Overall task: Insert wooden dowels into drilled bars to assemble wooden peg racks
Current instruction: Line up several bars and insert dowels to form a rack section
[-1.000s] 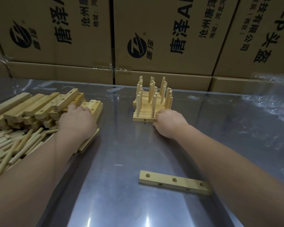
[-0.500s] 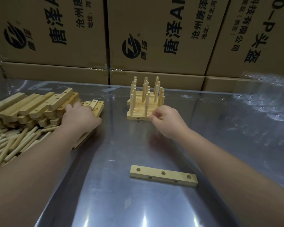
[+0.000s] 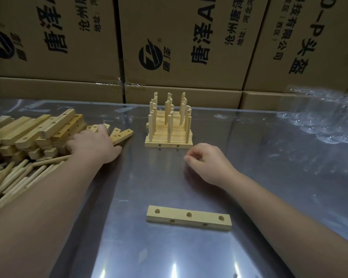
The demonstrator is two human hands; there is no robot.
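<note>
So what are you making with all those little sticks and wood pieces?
A person is putting together wooden peg racks on a shiny table. The left hand rests on the pile of drilled bars, with loose dowels lying beside it. The right hand hovers with curled fingers, holding nothing that shows, just in front of the finished racks. A single bar lies nearer the person, its holes empty.

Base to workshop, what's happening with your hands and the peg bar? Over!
Left hand resting on the bar pile. Right hand curled, empty, short of the finished racks. Drilled bar in front, holes empty. Nothing in the way.
</note>
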